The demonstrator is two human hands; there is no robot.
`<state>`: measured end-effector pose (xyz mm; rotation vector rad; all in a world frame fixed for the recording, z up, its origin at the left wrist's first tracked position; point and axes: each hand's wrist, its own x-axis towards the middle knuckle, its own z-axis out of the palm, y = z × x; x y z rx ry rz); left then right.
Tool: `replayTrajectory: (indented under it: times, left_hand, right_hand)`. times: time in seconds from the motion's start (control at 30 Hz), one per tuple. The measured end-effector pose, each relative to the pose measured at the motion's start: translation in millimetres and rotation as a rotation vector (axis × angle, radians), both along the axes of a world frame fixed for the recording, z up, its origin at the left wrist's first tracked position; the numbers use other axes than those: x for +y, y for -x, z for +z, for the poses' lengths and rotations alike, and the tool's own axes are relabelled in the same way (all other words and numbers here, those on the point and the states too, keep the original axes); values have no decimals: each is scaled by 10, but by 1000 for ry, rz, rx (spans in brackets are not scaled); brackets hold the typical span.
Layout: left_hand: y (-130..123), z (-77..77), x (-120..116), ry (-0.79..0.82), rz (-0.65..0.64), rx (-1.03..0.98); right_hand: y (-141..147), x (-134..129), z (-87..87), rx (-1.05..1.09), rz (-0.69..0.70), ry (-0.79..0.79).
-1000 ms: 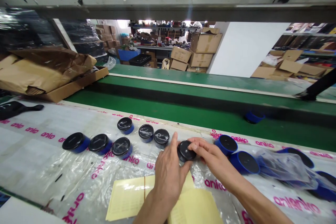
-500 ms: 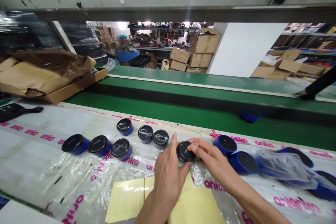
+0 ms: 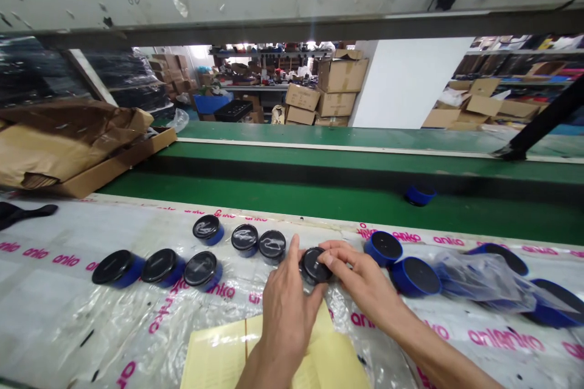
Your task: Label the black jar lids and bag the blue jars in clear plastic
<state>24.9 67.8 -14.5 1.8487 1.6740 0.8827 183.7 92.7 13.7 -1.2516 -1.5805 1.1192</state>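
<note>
Apparently for steadiness, my left hand (image 3: 287, 307) grasps the black-topped puck (image 3: 316, 265) from its left and near sides, my right hand (image 3: 360, 273) pinching its right edge, puck just beyond yellow sheets (image 3: 219, 349), between blue-sided pucks (image 3: 203, 270) spaced left and right, likely for reach.

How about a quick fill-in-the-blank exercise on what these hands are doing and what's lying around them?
1. The left hand and right hand are on the same round piece, whose top is coloured ____.
2. The paper near the left wrist is coloured ____.
3. The pink lettering repeated on the plastic reads ____.
4. The blue piece beyond the plastic lies on a surface coloured ____.

Missing words: black; yellow; anko; green.
</note>
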Motion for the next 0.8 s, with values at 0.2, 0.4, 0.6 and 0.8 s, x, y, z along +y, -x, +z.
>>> replayTrajectory:
  times: [0.2,0.4,0.6,0.8]
  left_hand:
    - [4,-28,15,1,14,-15]
    - [10,-38,17,-24,15,-12]
    - [15,-33,12,-34,16,-10]
    - [13,-30,9,-31,21,-2]
  right_hand:
    - [7,1,-8,-1,0,-29]
    - [2,-26,-7,-77,-6,-96]
    - [-15,-55,-16,-159,-11,-165]
    - [-28,-78,-50,-210,-3,-233]
